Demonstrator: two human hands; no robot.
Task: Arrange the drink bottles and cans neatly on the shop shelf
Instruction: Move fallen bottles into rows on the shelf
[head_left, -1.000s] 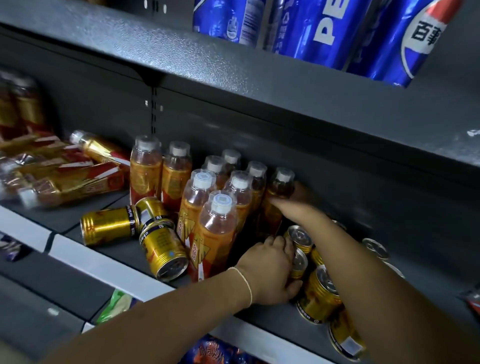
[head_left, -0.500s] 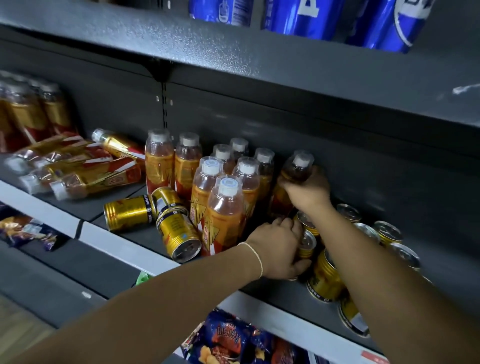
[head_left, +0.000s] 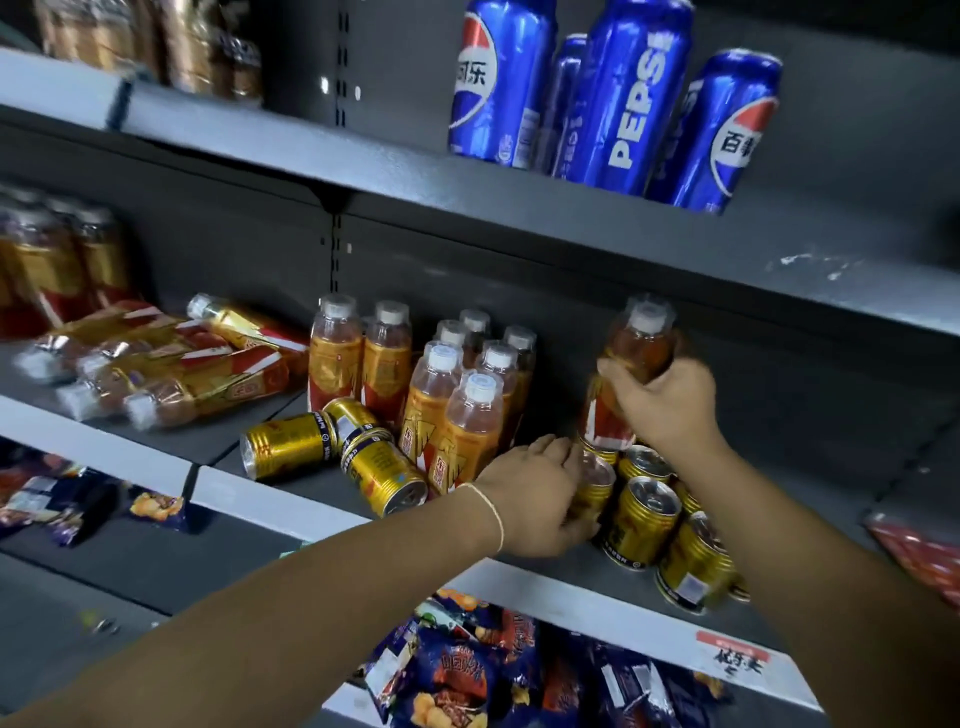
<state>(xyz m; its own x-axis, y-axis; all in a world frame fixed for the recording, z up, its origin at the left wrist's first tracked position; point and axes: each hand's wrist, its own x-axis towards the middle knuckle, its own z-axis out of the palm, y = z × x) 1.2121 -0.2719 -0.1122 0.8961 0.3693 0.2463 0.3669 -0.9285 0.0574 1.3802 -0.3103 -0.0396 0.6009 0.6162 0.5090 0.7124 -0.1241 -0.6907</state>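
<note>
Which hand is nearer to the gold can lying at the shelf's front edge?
Left. The left hand, holding an upright gold can, is just right of the lying can; the right hand is farther right and higher, gripping an amber drink bottle.

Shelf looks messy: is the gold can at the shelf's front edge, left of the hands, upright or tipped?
Tipped: the gold can lies on its side, end facing outward.
</note>
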